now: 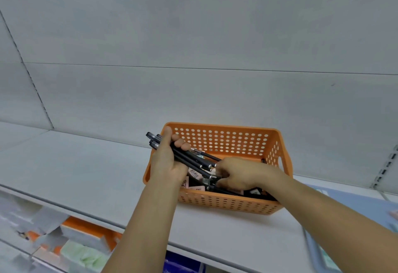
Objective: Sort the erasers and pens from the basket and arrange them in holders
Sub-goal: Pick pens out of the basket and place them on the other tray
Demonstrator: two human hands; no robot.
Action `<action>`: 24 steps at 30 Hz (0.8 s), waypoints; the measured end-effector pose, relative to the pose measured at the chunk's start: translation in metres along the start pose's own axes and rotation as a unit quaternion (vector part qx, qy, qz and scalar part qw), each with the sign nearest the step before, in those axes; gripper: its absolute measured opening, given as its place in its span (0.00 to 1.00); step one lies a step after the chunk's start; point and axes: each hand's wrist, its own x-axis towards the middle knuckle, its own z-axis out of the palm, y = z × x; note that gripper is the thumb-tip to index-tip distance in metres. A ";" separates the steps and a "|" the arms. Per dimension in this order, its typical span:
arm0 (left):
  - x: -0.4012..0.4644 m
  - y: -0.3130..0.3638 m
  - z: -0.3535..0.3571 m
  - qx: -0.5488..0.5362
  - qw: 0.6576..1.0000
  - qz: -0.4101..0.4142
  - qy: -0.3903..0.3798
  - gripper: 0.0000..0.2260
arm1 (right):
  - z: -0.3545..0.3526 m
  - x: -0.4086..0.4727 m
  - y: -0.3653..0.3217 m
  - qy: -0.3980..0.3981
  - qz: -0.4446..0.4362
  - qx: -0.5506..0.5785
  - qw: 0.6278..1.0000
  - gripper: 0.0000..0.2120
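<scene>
1. Orange basket (226,141) with dotted perforated walls sits on the white shelf (75,165), right of centre.
2. My left hand (165,160) grips a bundle of black pens (189,160), fingers curled round them; the capped ends stick out up-left past the basket's left rim, the other ends slant down into the basket.
3. My right hand (239,175) is down inside the basket, fingers curled onto a black pen (215,177) among the contents; I read it as pinching that pen, though the fingertips are partly hidden.
4. Pinkish erasers (195,174) with printed labels lie on the basket floor between my two hands; more dark items lie under my right wrist, can't tell which.
5. My forearms cover the basket's near-left corner and part of its front wall.
6. Light blue flat thing (355,203) lies on the shelf to the right, blurred.
7. Lower shelf at bottom left holds blurred white, orange and green packs (86,242).
8. Plain grey-white back panel (193,35) behind the shelf.
</scene>
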 end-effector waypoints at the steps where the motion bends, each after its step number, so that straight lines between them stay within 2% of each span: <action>1: -0.001 0.002 -0.001 0.000 1.000 -0.004 -0.002 0.10 | -0.001 0.000 0.002 0.009 -0.002 0.008 1.000 0.07; 4: -0.001 0.004 -0.004 0.015 1.000 -0.007 0.001 0.07 | -0.012 -0.004 0.003 0.127 0.000 0.084 0.988 0.07; 7: -0.004 -0.004 -0.003 0.046 0.999 -0.024 -0.010 0.08 | -0.035 -0.010 -0.007 0.259 -0.021 0.219 0.940 0.10; 10: -0.006 -0.014 0.003 0.088 0.993 -0.067 -0.048 0.08 | -0.053 -0.014 -0.023 0.250 -0.050 0.296 0.921 0.09; 14: -0.009 -0.019 0.007 0.110 0.981 -0.129 -0.094 0.12 | -0.052 -0.010 -0.039 0.189 -0.024 0.271 0.944 0.06; 17: -0.007 -0.016 0.001 0.119 0.983 -0.115 -0.084 0.14 | -0.046 -0.011 -0.039 0.184 -0.035 0.309 0.933 0.09; 20: -0.005 -0.010 0.001 0.095 0.991 -0.073 -0.064 0.09 | -0.037 -0.019 -0.038 0.227 -0.057 0.367 0.900 0.12; 24: 0.001 -0.005 0.013 0.044 0.997 -0.033 -0.047 0.06 | -0.021 -0.026 -0.042 0.342 -0.031 0.455 0.822 0.07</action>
